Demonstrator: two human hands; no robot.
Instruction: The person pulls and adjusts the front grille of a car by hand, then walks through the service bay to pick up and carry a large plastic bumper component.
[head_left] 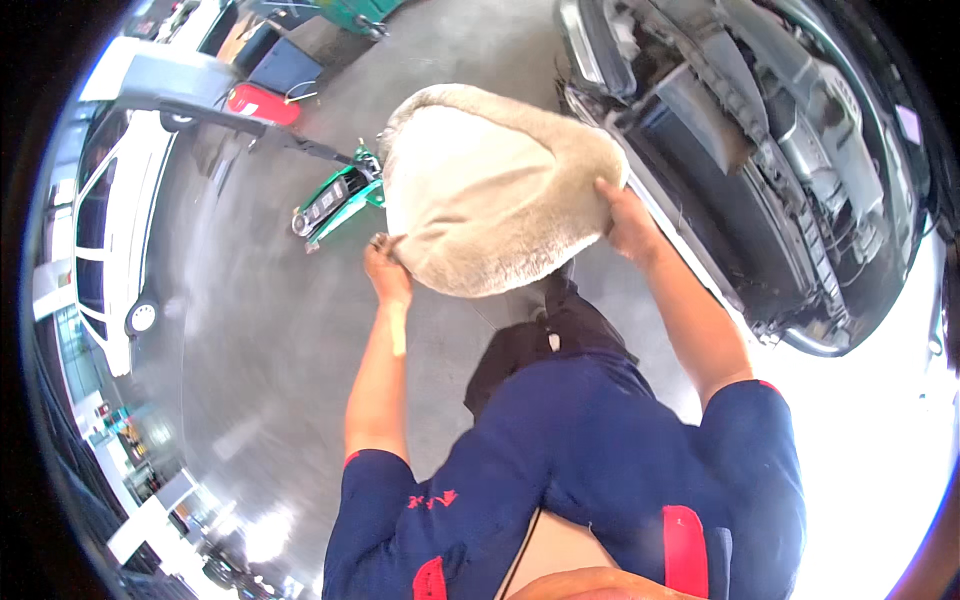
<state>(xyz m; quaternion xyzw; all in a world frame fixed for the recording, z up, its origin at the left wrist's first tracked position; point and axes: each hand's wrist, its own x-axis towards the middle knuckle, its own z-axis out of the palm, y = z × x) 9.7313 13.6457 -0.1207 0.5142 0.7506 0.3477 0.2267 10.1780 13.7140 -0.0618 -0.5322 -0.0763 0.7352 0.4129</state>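
Observation:
Both hands hold up a beige plush seat cushion (480, 185), furry round its rim with a smoother, creased pale middle. My left hand (388, 272) is closed on its lower left edge, fingers curled over the fabric. At the right edge, my right hand (630, 225) grips it with the thumb on the upper face; the other fingers are mostly hidden. The cushion hangs in the air in front of my body, above the grey floor.
A green floor jack (335, 203) stands left of the cushion, with a red cylinder (262, 104) behind it. On the right is a dark car with its front end exposed (740, 180). A white car (120, 235) stands far left.

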